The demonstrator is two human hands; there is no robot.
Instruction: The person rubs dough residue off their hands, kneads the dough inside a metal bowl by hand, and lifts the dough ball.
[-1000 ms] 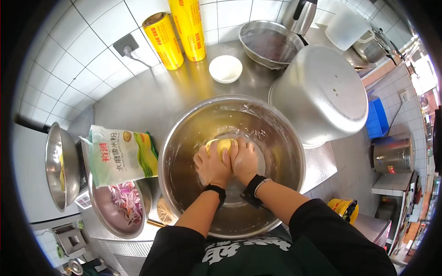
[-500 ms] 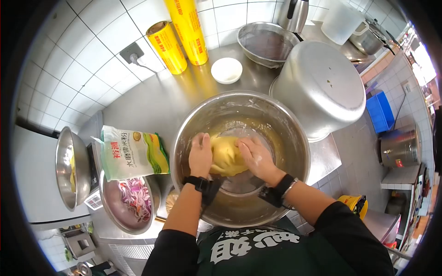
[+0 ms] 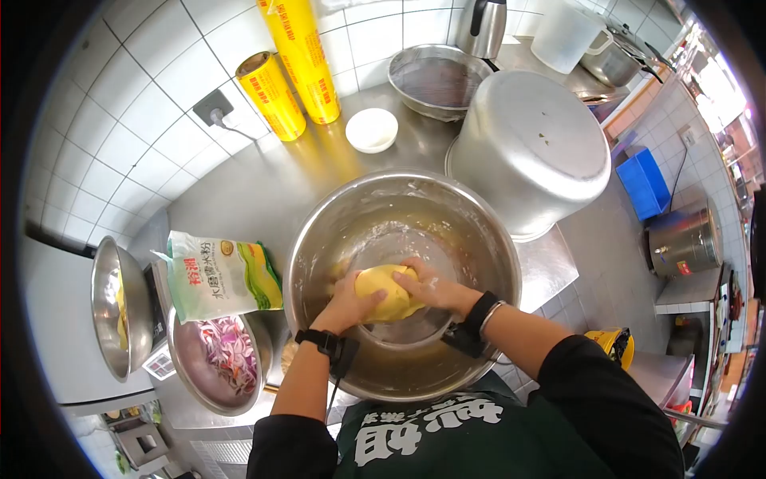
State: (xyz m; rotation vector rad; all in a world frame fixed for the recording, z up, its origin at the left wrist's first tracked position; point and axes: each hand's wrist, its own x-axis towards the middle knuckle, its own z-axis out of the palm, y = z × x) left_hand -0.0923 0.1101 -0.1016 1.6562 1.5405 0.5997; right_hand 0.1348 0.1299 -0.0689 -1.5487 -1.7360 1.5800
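A rounded lump of yellow dough (image 3: 386,294) is between my two hands, inside a large steel bowl (image 3: 297,239). My left hand (image 3: 348,302) cups its left side, with the thumb lying across the front. On the right, my right hand (image 3: 427,284) presses against the dough with its fingers over the upper edge. Some whitish residue shows on the right hand. Smears of flour and dough cling to the bowl's inner wall. The underside of the lump is hidden, so I cannot tell whether it touches the bowl's bottom.
Left of the bowl are a rice flour bag (image 3: 219,275) and a bowl of sliced red onion (image 3: 227,359). An upturned metal pot (image 3: 535,144) stands close on the right. Behind are a small white bowl (image 3: 372,131), yellow film rolls (image 3: 273,96) and a steel basin (image 3: 440,80).
The dough has become a more compact, rounder lump. Both hands have moved slightly down toward me and closed around it; the left hand has turned from upright to cupping. The view has shifted a little.
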